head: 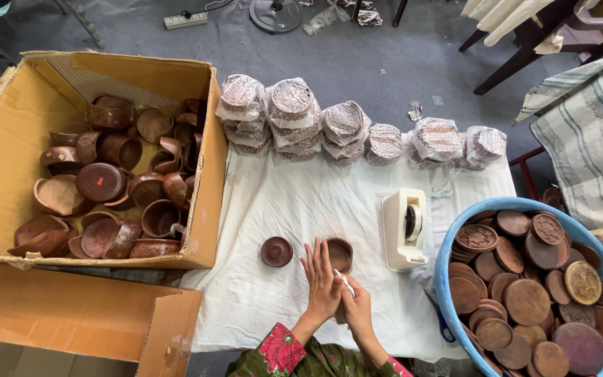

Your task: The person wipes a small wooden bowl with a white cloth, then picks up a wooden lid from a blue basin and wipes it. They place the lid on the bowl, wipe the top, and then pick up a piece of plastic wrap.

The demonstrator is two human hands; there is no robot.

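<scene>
My left hand [321,281] and my right hand [357,307] are pressed together over the white cloth [294,202], with a small white object [344,281] squeezed between the palms; what it is cannot be made out. Just beyond my fingertips stands a small brown carved bowl [340,254]. Its round brown lid [276,251] lies to the left of it on the cloth. A cream tape dispenser [403,229] stands to the right of the bowl.
A large cardboard box [207,188] at left holds several brown carved bowls. A blue tub [455,241] at right is full of round brown lids. Stacks of plastic-wrapped pieces [343,129] line the cloth's far edge. A flat cardboard flap [71,314] lies at lower left.
</scene>
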